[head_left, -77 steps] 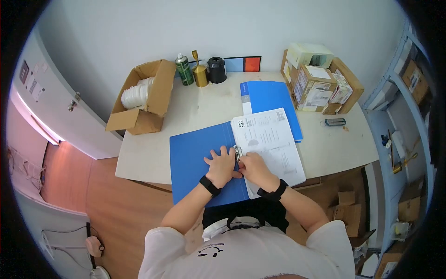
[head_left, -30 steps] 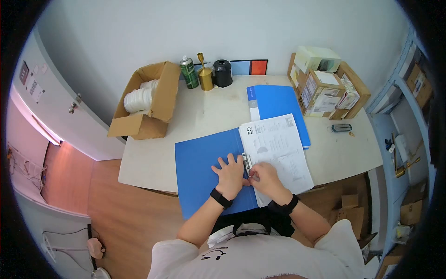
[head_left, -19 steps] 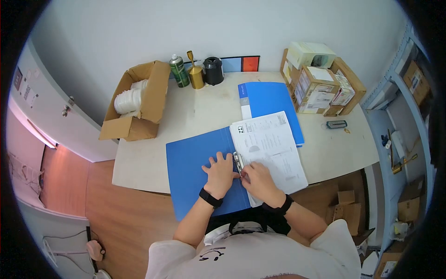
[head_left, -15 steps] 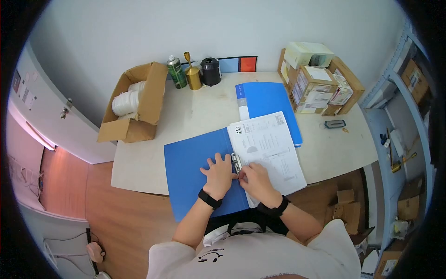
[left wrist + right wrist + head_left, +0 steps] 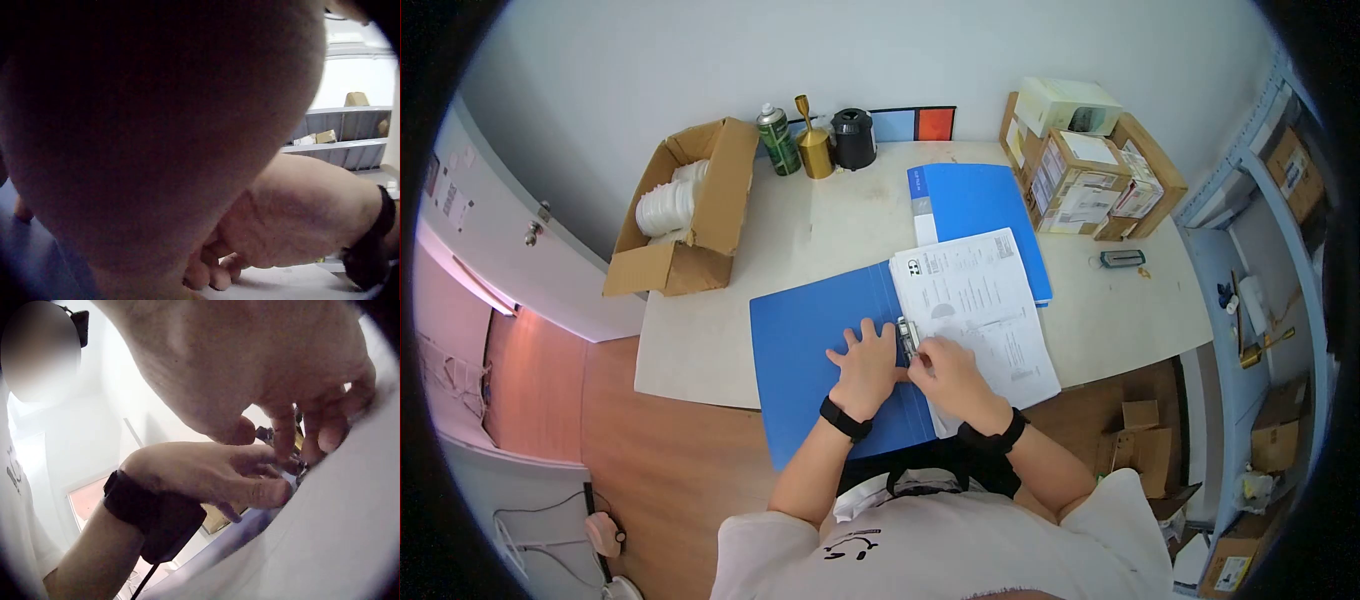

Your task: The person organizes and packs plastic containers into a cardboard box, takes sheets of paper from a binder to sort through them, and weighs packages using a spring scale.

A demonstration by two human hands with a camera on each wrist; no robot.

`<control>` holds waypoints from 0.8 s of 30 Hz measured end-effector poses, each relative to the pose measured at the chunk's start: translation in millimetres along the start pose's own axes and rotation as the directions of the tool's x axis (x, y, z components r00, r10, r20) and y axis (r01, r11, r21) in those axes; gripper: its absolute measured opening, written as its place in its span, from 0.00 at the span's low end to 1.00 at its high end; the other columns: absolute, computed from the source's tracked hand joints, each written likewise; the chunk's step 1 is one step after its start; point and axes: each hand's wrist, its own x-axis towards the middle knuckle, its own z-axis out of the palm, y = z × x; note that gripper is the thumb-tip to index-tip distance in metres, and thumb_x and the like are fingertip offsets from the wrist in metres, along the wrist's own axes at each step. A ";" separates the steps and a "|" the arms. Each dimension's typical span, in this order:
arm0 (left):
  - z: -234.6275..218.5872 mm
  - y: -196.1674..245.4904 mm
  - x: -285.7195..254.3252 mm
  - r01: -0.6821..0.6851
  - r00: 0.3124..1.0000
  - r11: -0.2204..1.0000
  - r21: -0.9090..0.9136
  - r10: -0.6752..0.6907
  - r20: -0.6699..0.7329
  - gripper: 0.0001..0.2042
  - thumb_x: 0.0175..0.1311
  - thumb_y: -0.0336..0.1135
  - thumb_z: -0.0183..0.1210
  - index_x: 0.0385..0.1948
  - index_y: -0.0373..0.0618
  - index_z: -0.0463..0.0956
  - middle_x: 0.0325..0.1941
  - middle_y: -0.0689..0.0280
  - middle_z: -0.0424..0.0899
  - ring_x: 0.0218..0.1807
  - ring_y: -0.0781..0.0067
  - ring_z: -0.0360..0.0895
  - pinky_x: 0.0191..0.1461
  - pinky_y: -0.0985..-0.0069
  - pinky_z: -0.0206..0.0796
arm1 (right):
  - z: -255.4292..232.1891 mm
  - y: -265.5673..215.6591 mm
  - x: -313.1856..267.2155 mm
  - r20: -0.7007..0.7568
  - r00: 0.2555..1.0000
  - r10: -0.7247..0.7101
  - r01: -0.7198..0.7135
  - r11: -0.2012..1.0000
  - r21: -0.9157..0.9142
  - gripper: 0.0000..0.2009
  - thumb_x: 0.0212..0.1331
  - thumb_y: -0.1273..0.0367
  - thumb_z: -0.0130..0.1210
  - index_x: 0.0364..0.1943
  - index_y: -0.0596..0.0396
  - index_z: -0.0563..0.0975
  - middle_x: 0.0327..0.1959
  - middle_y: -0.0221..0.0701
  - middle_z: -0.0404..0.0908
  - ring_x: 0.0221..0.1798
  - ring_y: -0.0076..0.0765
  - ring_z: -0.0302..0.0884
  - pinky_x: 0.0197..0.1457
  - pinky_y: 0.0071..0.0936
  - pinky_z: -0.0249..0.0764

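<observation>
A blue folder [image 5: 820,340] lies open on the table, with a stack of printed sheets [image 5: 985,300] on its right side. Its metal clip [image 5: 908,335] sits along the spine. My left hand [image 5: 864,373] rests on the left cover with fingers spread, its thumb beside the lower part of the clip. Curled fingers of my right hand [image 5: 953,382] are at the clip's lower end, partly covering it. In the right wrist view, the right hand [image 5: 262,362] has its bent fingertips at the metal, close to the left hand [image 5: 200,472].
A second blue folder [image 5: 980,205] lies partly under the sheets. Behind stand an open carton [image 5: 725,190] with white rolls, a green spray can [image 5: 778,140], a gold object [image 5: 814,152] and a black container [image 5: 854,140]. Boxes [image 5: 1080,185] and a small dark object [image 5: 1122,259] are at right.
My right hand has shifted slightly up along the clip and covers more of its lower end. The left hand stays spread on the cover. The head view has tilted slightly.
</observation>
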 end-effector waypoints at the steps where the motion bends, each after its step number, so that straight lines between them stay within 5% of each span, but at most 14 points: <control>1: 1.5 0.3 -0.3 -0.001 1.000 1.000 -0.003 0.000 -0.023 0.29 0.53 0.45 0.74 0.53 0.44 0.71 0.56 0.52 0.70 0.62 0.32 0.70 0.52 0.21 0.64 | -2.4 -0.8 2.7 0.035 0.999 -0.010 0.010 1.000 0.010 0.10 0.59 0.65 0.60 0.29 0.55 0.75 0.29 0.42 0.79 0.34 0.56 0.77 0.36 0.53 0.67; 6: 12.0 3.6 -3.7 0.021 0.997 1.000 -0.018 -0.022 -0.080 0.30 0.53 0.47 0.74 0.53 0.43 0.71 0.56 0.52 0.70 0.63 0.31 0.69 0.54 0.19 0.61 | -18.3 -11.5 12.3 0.121 0.992 0.015 -0.026 0.996 0.090 0.13 0.65 0.62 0.55 0.30 0.59 0.75 0.28 0.45 0.79 0.32 0.57 0.77 0.39 0.53 0.70; 9: 0.6 -1.5 -6.1 0.056 0.998 0.975 -0.216 -0.059 -0.008 0.32 0.53 0.47 0.73 0.57 0.43 0.70 0.60 0.52 0.69 0.67 0.34 0.66 0.56 0.18 0.58 | -38.1 -9.1 5.8 0.232 0.965 0.123 -0.157 0.979 0.134 0.11 0.65 0.65 0.57 0.32 0.59 0.76 0.30 0.44 0.79 0.36 0.57 0.77 0.43 0.49 0.72; 11: -1.5 -3.7 -7.2 0.085 0.994 0.974 -0.211 -0.098 -0.053 0.35 0.53 0.46 0.73 0.62 0.43 0.69 0.66 0.51 0.66 0.72 0.41 0.62 0.58 0.17 0.56 | -53.3 5.9 -6.7 0.049 0.999 -0.007 0.003 0.996 0.091 0.09 0.62 0.68 0.61 0.39 0.60 0.76 0.39 0.46 0.78 0.44 0.56 0.76 0.48 0.46 0.72; 12: -2.7 -6.6 -7.1 0.088 0.994 0.972 -0.216 -0.100 -0.042 0.35 0.53 0.46 0.73 0.62 0.43 0.69 0.66 0.51 0.66 0.72 0.41 0.62 0.58 0.17 0.56 | -62.6 14.4 -13.7 0.057 0.998 0.001 -0.006 0.996 0.089 0.09 0.62 0.68 0.61 0.39 0.60 0.76 0.39 0.46 0.78 0.44 0.56 0.76 0.48 0.46 0.72; 14: -6.5 -14.9 -6.2 0.091 0.993 0.966 -0.244 -0.106 -0.047 0.37 0.53 0.46 0.72 0.65 0.44 0.68 0.70 0.51 0.64 0.74 0.47 0.59 0.60 0.16 0.51 | -82.3 31.8 -27.0 -0.198 0.979 -0.046 0.006 0.980 -0.201 0.15 0.60 0.70 0.64 0.47 0.61 0.73 0.48 0.48 0.75 0.53 0.57 0.72 0.56 0.45 0.70; 15: -10.6 -18.7 -3.7 0.140 0.989 0.955 -0.262 -0.145 0.003 0.42 0.50 0.46 0.73 0.69 0.48 0.65 0.74 0.53 0.62 0.72 0.41 0.66 0.66 0.19 0.47 | -90.0 41.7 -35.5 -0.191 0.981 -0.042 0.003 0.979 -0.203 0.15 0.60 0.70 0.64 0.47 0.61 0.73 0.48 0.48 0.75 0.53 0.57 0.72 0.56 0.45 0.70; 17: -9.8 -30.0 -0.2 0.120 0.991 0.954 -0.273 -0.131 -0.021 0.42 0.50 0.46 0.73 0.69 0.48 0.64 0.74 0.53 0.62 0.72 0.43 0.65 0.66 0.19 0.47 | -97.2 61.3 -53.3 -0.302 0.928 0.219 -0.285 0.938 -0.199 0.23 0.59 0.68 0.65 0.55 0.64 0.71 0.52 0.50 0.73 0.57 0.58 0.70 0.61 0.45 0.68; 20: -11.2 -30.4 1.4 0.110 0.992 0.963 -0.246 -0.122 -0.035 0.43 0.52 0.44 0.72 0.72 0.47 0.61 0.73 0.54 0.64 0.74 0.46 0.64 0.70 0.23 0.44 | -88.5 71.9 -60.5 -0.142 0.927 0.348 -0.343 0.938 0.057 0.28 0.58 0.67 0.65 0.61 0.66 0.69 0.52 0.51 0.73 0.58 0.57 0.70 0.65 0.44 0.67; 22: -0.8 -39.2 5.1 -0.087 0.995 0.924 -0.373 0.060 -0.084 0.43 0.56 0.39 0.68 0.74 0.44 0.55 0.74 0.52 0.64 0.76 0.47 0.60 0.75 0.29 0.40 | -83.7 66.5 -56.2 -0.162 0.918 0.363 -0.372 0.928 -0.025 0.30 0.58 0.66 0.65 0.62 0.67 0.69 0.52 0.51 0.73 0.59 0.56 0.71 0.65 0.43 0.67; 24: 8.7 -39.6 5.8 -0.113 0.993 0.898 -0.426 0.083 -0.088 0.43 0.57 0.36 0.66 0.75 0.42 0.53 0.74 0.52 0.64 0.78 0.48 0.59 0.76 0.31 0.37 | -82.1 68.1 -44.4 -0.188 0.912 0.364 -0.386 0.918 -0.095 0.31 0.58 0.66 0.65 0.63 0.67 0.69 0.53 0.51 0.73 0.59 0.55 0.71 0.66 0.43 0.68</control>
